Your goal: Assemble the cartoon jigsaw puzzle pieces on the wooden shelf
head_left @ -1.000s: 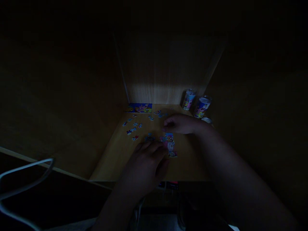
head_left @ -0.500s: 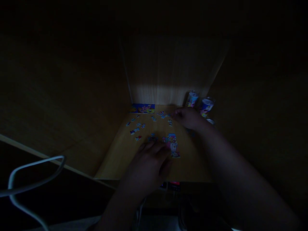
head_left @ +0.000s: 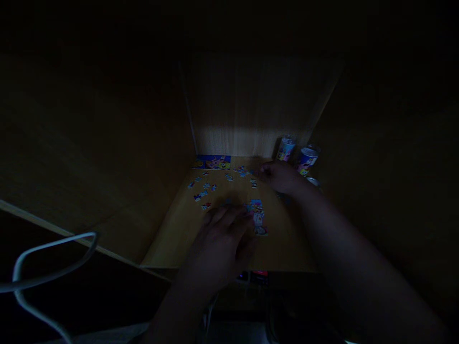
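In the dim light, my left hand (head_left: 220,236) rests palm down at the left side of a joined section of jigsaw puzzle (head_left: 258,217). Its fingers are stretched and partly cover the pieces there. My right hand (head_left: 281,177) is farther back, its fingers curled together beside several loose puzzle pieces (head_left: 242,171). Whatever those fingertips hold, if anything, is too dark to see. A single puzzle piece (head_left: 254,183) lies just below the right fingertips. More loose puzzle pieces (head_left: 206,186) are scattered to the left on the wooden surface (head_left: 175,239).
A blue printed picture strip (head_left: 213,162) lies against the back panel. Printed cans with clear lids, one at the back (head_left: 286,148) and another nearer (head_left: 307,159), stand by the right wall. A pale cable (head_left: 53,243) loops at lower left.
My left fingers have shifted slightly right and cover more of the joined section's left side. My right hand stays almost in place.
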Tool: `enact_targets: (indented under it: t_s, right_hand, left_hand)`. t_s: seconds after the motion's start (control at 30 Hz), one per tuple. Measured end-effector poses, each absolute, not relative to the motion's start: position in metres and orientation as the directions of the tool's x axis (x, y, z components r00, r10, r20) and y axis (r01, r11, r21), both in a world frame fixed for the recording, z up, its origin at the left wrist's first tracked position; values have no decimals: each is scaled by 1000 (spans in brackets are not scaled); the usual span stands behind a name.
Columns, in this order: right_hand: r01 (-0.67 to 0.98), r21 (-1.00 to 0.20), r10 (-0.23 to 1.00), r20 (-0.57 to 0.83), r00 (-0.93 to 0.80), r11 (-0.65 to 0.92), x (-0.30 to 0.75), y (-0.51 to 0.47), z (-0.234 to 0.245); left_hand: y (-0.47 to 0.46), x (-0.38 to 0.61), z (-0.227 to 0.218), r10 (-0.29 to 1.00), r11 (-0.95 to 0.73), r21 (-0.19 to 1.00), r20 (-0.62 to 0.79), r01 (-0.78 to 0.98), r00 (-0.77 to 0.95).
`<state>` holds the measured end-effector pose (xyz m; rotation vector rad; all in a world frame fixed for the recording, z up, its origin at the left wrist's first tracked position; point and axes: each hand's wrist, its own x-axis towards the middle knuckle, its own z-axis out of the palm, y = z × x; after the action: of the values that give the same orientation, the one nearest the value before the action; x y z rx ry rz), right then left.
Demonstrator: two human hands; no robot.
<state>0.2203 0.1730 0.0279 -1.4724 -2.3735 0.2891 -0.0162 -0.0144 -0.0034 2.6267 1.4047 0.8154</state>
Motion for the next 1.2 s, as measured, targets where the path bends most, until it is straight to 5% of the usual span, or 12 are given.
enact_targets:
  t_s: [0.17, 0.43, 0.83, 1.2]
  right_hand:
    - [826, -349, 896, 151, -417, 443, 220, 171, 30]
    - [814, -365, 892, 157, -425, 452, 220, 172, 29]
    - [810, -350, 882, 164, -442, 471, 219, 171, 30]
    - [795, -398, 888, 155, -434, 458, 218, 171, 25]
  left_hand:
    - [-2, -29, -12, 853, -358, 271, 485, 894, 195]
    - [21, -47, -26, 898, -317, 193, 376, 928, 229]
    - [29, -58, -17, 864, -174, 205, 500, 963, 49]
    - [20, -44, 0, 925, 50, 168, 364, 984, -109]
